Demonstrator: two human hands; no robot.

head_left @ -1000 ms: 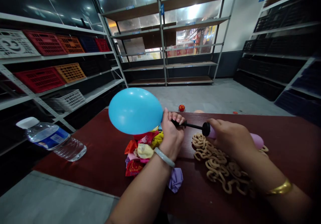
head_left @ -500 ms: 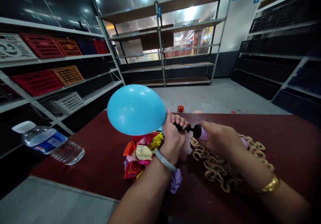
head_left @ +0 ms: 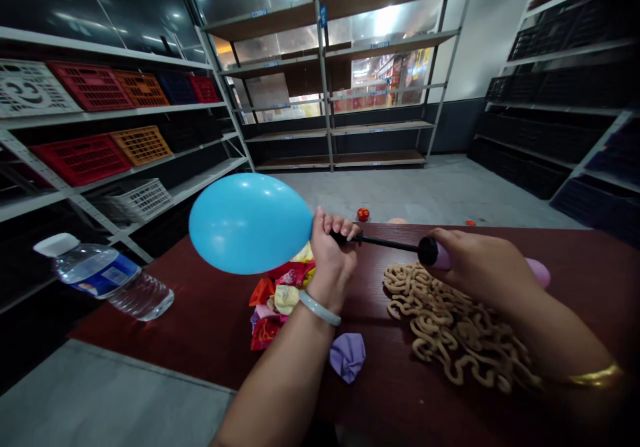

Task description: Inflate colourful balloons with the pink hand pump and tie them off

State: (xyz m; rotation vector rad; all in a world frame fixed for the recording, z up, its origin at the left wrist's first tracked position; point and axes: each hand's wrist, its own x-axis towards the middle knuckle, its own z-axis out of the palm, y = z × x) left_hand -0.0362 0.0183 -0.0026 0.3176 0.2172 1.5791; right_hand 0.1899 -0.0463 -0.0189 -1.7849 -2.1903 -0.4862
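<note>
A blown-up light-blue balloon (head_left: 247, 223) points its neck into my left hand (head_left: 335, 243). That hand is closed around the neck and the black nozzle end of a hand balloon pump (head_left: 390, 242). My right hand (head_left: 475, 263) wraps round the pump's purple barrel, whose rounded end shows past the wrist. Between the hands the black rod is drawn out long. Below my left forearm lies a pile of colourful deflated balloons (head_left: 265, 330), partly hidden by the arm. A crumpled purple balloon (head_left: 348, 357) rests apart from it on the table.
Tan, wavy cord-like pieces (head_left: 450, 323) lie heaped under my right arm on the dark red table (head_left: 200, 327). A clear water bottle (head_left: 107, 280) with a white cap stands at the left. Shelves with crates (head_left: 90, 87) line the sides; a red ball (head_left: 363, 214) is on the floor.
My right hand has pulled away to the right with the pump barrel, lengthening the exposed rod. The left hand and blue balloon have shifted slightly left.
</note>
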